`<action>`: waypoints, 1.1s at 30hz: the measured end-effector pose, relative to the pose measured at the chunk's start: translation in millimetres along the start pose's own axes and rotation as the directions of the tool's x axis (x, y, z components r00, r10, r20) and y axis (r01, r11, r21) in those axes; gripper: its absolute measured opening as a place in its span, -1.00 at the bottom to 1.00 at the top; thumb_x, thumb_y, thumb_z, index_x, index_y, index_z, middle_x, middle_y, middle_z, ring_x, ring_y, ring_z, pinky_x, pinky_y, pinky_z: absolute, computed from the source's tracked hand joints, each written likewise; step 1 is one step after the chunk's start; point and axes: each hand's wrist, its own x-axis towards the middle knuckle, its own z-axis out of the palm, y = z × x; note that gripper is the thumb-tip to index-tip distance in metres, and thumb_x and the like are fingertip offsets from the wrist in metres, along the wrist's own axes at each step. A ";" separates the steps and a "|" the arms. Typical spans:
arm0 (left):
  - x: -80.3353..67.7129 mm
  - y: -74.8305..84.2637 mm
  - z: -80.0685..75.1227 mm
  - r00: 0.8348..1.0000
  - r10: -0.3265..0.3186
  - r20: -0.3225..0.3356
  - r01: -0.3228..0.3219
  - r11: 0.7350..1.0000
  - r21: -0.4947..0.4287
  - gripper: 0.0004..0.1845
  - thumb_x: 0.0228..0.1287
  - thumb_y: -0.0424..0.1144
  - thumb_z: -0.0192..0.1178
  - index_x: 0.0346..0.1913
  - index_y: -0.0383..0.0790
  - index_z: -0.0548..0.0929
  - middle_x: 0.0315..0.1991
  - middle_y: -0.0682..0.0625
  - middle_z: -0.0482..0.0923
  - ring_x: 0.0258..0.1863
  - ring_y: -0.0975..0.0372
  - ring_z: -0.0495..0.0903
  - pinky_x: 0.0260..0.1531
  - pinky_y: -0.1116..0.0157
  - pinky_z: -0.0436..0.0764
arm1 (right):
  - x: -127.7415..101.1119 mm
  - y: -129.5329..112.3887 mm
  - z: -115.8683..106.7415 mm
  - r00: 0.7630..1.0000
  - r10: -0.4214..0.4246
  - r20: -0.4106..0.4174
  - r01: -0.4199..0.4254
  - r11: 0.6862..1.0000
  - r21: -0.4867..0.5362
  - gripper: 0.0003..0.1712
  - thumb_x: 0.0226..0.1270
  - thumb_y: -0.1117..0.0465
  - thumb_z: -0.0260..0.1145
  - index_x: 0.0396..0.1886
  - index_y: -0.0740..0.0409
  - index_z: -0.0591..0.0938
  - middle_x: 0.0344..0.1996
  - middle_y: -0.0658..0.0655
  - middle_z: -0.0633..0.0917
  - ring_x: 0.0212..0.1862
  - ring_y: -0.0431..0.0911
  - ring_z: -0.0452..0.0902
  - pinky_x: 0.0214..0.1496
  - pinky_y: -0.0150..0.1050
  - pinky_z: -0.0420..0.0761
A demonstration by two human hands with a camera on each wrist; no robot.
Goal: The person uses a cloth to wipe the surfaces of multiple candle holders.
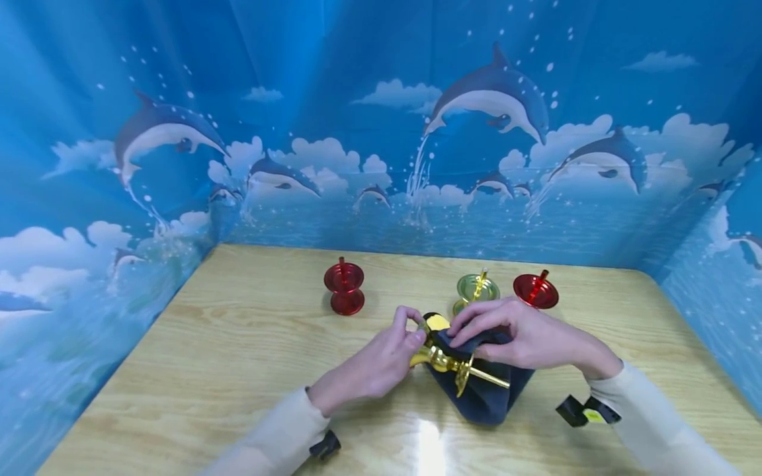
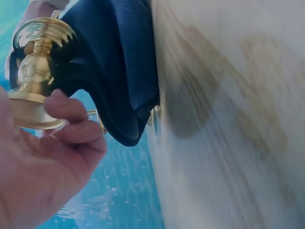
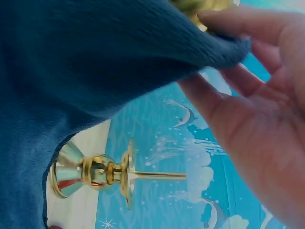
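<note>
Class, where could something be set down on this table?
Bare table lies left of the left red candlestick and left sleeve; also between the right red candlestick and the right edge. Crowded: around the cloth and front gold candlestick.

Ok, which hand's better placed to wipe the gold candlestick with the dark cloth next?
Probably the right hand: it already pinches the dark cloth, close to the gold candlestick, while the left hand holds its base end.

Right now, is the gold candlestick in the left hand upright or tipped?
Tipped. In the head view, the gold candlestick lies sideways, its base at the left hand and its spike pointing right.
</note>
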 end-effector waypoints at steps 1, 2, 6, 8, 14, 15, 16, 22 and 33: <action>-0.2 -0.6 0.1 0.998 0.055 -0.010 -0.054 0.998 0.036 -0.54 0.67 0.12 -0.37 0.29 -0.14 0.21 -0.53 0.11 0.42 -0.63 0.37 0.35 -0.58 0.38 0.45 | -0.6 -1.5 -2.4 0.999 0.025 0.026 -0.026 0.999 0.027 -0.54 0.34 0.47 0.28 0.06 -0.11 0.76 0.12 0.02 0.69 0.17 -0.24 0.59 0.09 -0.33 0.66; -0.2 -1.2 0.2 0.994 0.108 -0.018 -0.107 0.992 0.068 -0.51 0.66 0.15 -0.38 0.29 -0.16 0.20 -0.54 0.12 0.40 -0.64 0.39 0.31 -0.59 0.40 0.43 | -0.8 -2.4 -4.6 0.998 0.042 0.046 -0.045 0.997 0.057 -0.52 0.33 0.50 0.25 0.07 -0.08 0.75 0.14 0.06 0.68 0.18 -0.24 0.58 0.10 -0.33 0.66; 0.5 -2.8 0.3 0.959 0.279 -0.051 -0.263 0.942 0.210 -0.25 0.55 0.36 -0.52 0.30 -0.22 0.23 -0.54 0.17 0.34 -0.63 0.46 0.24 -0.62 0.46 0.38 | 4.2 -5.6 -8.2 0.990 0.139 -0.005 -0.138 0.986 0.098 -0.62 0.40 0.44 0.24 0.08 0.04 0.74 0.11 0.14 0.71 0.13 -0.24 0.62 0.08 -0.32 0.68; 0.8 -2.0 0.4 0.947 0.312 -0.069 -0.287 0.925 0.250 -0.20 0.51 0.41 -0.57 0.29 -0.21 0.25 -0.55 0.19 0.32 -0.65 0.48 0.21 -0.67 0.48 0.33 | 9.4 -6.9 -6.7 0.975 0.208 -0.073 -0.202 0.976 0.080 -0.71 0.44 0.33 0.29 0.09 0.09 0.74 0.06 0.15 0.75 0.03 -0.25 0.68 0.01 -0.33 0.70; 2.5 2.6 1.5 0.932 0.335 -0.140 -0.268 0.895 0.357 -0.39 0.55 0.23 -0.38 0.27 -0.21 0.27 -0.59 0.19 0.27 -0.68 0.47 0.17 -0.72 0.50 0.24 | 24.0 -11.3 2.3 0.947 0.319 -0.033 -0.314 0.944 0.106 -0.67 0.49 0.21 0.29 0.16 0.19 0.70 -0.03 0.13 0.79 -0.14 -0.25 0.70 -0.10 -0.35 0.69; 2.8 2.7 1.6 0.927 0.342 -0.152 -0.265 0.888 0.376 -0.37 0.55 0.24 -0.39 0.27 -0.22 0.28 -0.60 0.20 0.26 -0.69 0.47 0.17 -0.73 0.51 0.23 | 25.7 -11.4 3.4 0.949 0.314 -0.013 -0.310 0.943 0.122 -0.67 0.50 0.21 0.28 0.17 0.20 0.70 -0.03 0.13 0.79 -0.13 -0.25 0.71 -0.09 -0.35 0.69; 3.1 2.6 1.6 0.923 0.348 -0.162 -0.264 0.881 0.392 -0.35 0.55 0.26 -0.41 0.26 -0.22 0.28 -0.61 0.20 0.26 -0.69 0.48 0.17 -0.74 0.51 0.22 | 26.8 -11.2 4.4 0.953 0.304 -0.003 -0.301 0.944 0.134 -0.66 0.51 0.21 0.27 0.18 0.21 0.69 -0.02 0.13 0.79 -0.12 -0.25 0.71 -0.08 -0.35 0.69; 4.3 1.9 -1.0 0.911 0.361 -0.198 -0.255 0.872 0.418 -0.38 0.53 0.23 -0.40 0.24 -0.23 0.29 -0.59 0.18 0.29 -0.68 0.45 0.21 -0.72 0.51 0.24 | 25.6 -12.1 6.1 0.967 0.254 -0.013 -0.246 0.948 0.204 -0.65 0.54 0.22 0.23 0.19 0.26 0.68 0.03 0.20 0.78 -0.01 -0.24 0.73 0.04 -0.35 0.69; 4.0 7.8 0.3 0.961 0.191 -0.199 -0.136 0.955 0.263 -0.61 0.61 0.05 -0.27 0.24 -0.11 0.26 -0.57 0.14 0.36 -0.65 0.40 0.26 -0.62 0.42 0.31 | 27.9 -19.9 20.0 0.969 0.141 -0.204 -0.135 0.990 0.042 -0.86 0.28 0.25 0.49 -0.21 -0.07 0.84 -0.09 -0.02 0.80 0.00 -0.24 0.69 -0.01 -0.27 0.72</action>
